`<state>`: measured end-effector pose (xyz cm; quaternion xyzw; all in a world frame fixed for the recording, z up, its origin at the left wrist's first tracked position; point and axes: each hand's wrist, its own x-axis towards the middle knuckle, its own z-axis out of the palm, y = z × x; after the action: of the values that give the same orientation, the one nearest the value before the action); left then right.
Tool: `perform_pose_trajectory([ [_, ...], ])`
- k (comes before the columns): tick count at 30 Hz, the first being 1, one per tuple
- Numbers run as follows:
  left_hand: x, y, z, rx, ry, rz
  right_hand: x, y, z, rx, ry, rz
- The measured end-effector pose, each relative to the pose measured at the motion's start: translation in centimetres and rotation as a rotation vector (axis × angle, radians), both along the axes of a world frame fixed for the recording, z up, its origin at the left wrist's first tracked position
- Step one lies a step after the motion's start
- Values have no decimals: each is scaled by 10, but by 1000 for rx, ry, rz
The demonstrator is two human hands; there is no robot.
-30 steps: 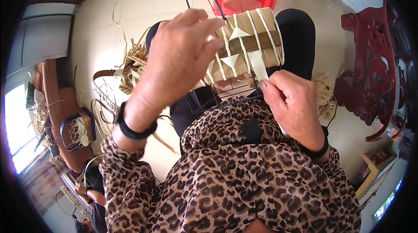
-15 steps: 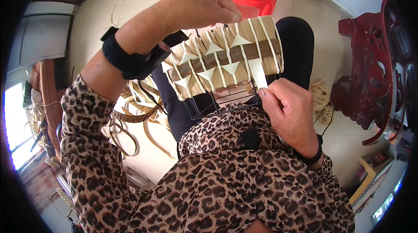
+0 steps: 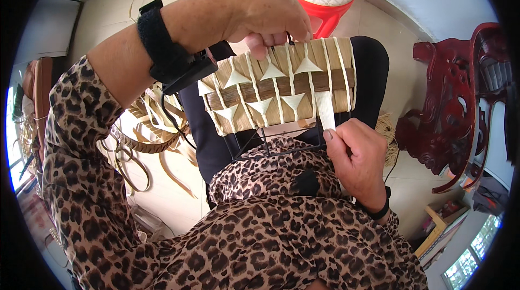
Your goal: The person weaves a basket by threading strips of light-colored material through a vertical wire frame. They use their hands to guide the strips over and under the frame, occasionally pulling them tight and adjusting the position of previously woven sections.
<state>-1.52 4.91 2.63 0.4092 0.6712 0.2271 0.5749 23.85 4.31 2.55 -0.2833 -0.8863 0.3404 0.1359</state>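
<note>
Left hand [image 3: 273,16]: arched over straw panel [image 3: 285,85], fingers curled downward; grip unclear.
Right hand [image 3: 358,153]: thumb in front, pinching pale strip [image 3: 325,111].
Straw panel: upper centre of the frame.

Homelike room, carved wooden furniture [image 3: 440,114], stool [image 3: 325,0]

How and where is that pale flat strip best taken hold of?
I'd probably pinch the pale strip at its lower part, from the person's right, where the right hand sits: it is thin and flat, and there reaches past the near edge of the wrapped panel.
</note>
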Motion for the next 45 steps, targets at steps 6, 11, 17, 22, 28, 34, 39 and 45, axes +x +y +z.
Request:
perform_pose_trajectory([
  [6, 4, -8, 7, 47, 10, 29, 0, -2, 1, 33, -22, 10],
  [11, 1, -11, 6, 43, 54, 9, -1, -4, 3, 23, -18, 15],
  [17, -5, -13, 1, 147, 79, -57, 1, -1, 1, -21, 2, -47],
  [22, -14, -25, -7, 219, 19, -153, 4, 1, -3, -51, 6, -51],
  [28, -6, -23, -6, 195, 52, -119, 5, 2, -4, -43, 7, -35],
  [34, -3, -21, -6, 189, 127, -130, 6, 3, -10, -9, 41, -28],
  [39, -6, -27, -5, 278, 103, -122, 6, 4, -13, -1, 42, -17],
  [45, -10, -40, -12, 284, 49, 39, 4, 5, -14, -29, 89, -8],
])
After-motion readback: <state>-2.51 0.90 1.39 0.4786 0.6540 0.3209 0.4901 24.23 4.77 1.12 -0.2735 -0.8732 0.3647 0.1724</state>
